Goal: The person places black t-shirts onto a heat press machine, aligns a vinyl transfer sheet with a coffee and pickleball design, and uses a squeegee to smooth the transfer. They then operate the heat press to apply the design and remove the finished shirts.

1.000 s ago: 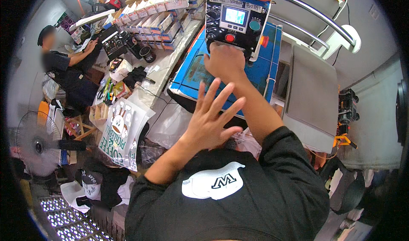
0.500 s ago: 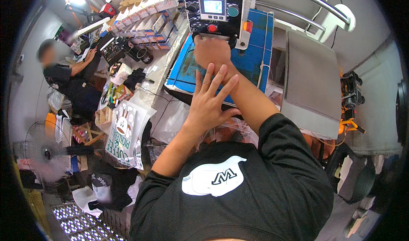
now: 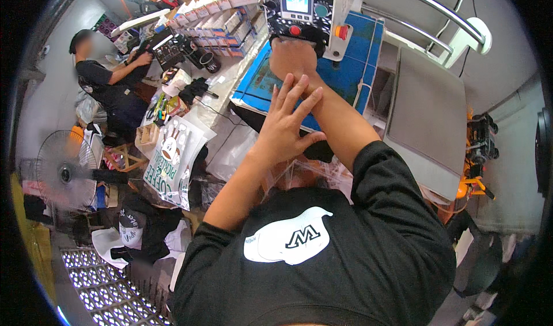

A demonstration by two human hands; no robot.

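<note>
A heat press (image 3: 296,12) with a black control panel, small lit screen, red and green buttons stands at the top centre on a blue board (image 3: 356,61). My right hand (image 3: 292,58) is closed on the dark handle (image 3: 314,42) below the panel, its fingertips mostly hidden. My left hand (image 3: 288,118) is open, fingers spread, just behind it, with the fingertips over my right wrist; whether they touch it I cannot tell. Beyond the red emergency knob (image 3: 341,31), a grey padded platen (image 3: 426,113) lies to the right.
A co-worker (image 3: 103,72) works at a cluttered bench at left, beside stacked boxes (image 3: 219,21). A printed film sheet (image 3: 173,153), a fan (image 3: 66,176) and dark caps and cloth (image 3: 144,228) are at lower left. Curved chrome bars (image 3: 438,23) run across the upper right.
My left hand has moved forward from the air beside my right forearm to just over the right wrist. My right hand stays at the press handle.
</note>
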